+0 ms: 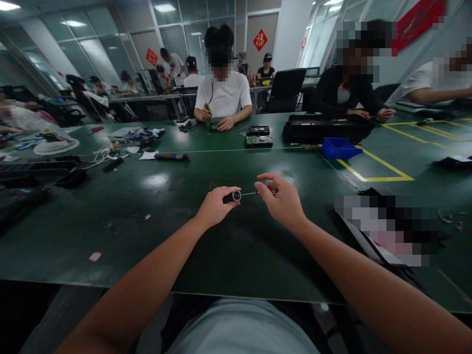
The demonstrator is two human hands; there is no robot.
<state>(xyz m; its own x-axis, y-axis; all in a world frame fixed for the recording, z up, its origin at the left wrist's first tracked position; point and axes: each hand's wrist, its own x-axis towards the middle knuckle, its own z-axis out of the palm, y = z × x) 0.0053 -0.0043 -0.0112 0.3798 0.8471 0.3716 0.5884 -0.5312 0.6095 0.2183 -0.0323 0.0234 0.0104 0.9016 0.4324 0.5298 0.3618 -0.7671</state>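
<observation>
Over the green table (258,260), my left hand (216,206) grips a small black cylindrical part (233,196) with a silver-rimmed round end turned to the right. Its exact kind is not clear. A screwdriver (250,193) lies level in the fingers of my right hand (285,202). The thin metal shaft points left and its tip meets the round end or stands right by it; I cannot tell how deep it sits. My right palm and fingers hide most of the handle.
A pixelated packet (383,231) lies to the right. Farther off are a blue bin (339,148), a long black casing (326,130), opened drives (258,141) and a pen-like tool (171,156). A white fan grille (56,144) stands far left. Co-workers sit across the table.
</observation>
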